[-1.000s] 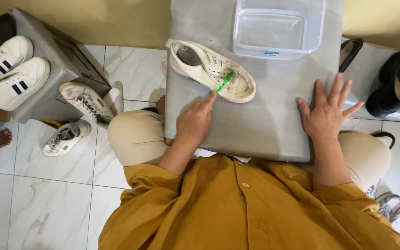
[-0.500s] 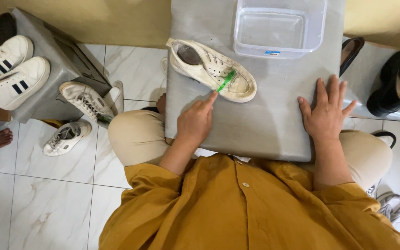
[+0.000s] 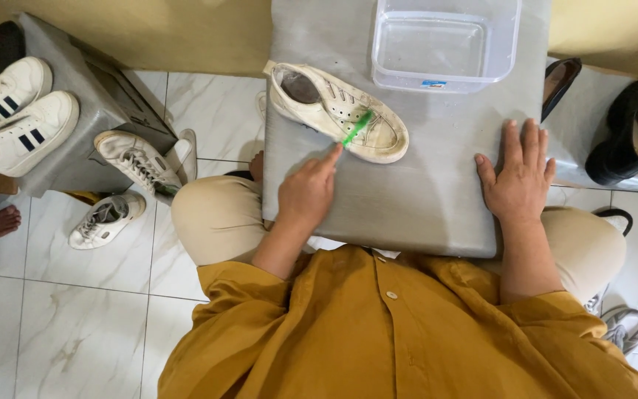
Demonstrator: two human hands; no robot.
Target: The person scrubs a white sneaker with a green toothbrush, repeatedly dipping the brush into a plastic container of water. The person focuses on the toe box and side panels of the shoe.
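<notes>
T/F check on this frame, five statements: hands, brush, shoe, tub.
1. The left hand holds a green brush against the white shoe. True.
2. The right hand grips the shoe. False: it lies flat on the grey board, apart from the shoe.
3. The clear plastic tub sits on the board beyond the shoe. True.
4. The shoe stands inside the tub. False: it lies on the board beside it.
5. A black shoe is at the right edge of the view. True.
</notes>
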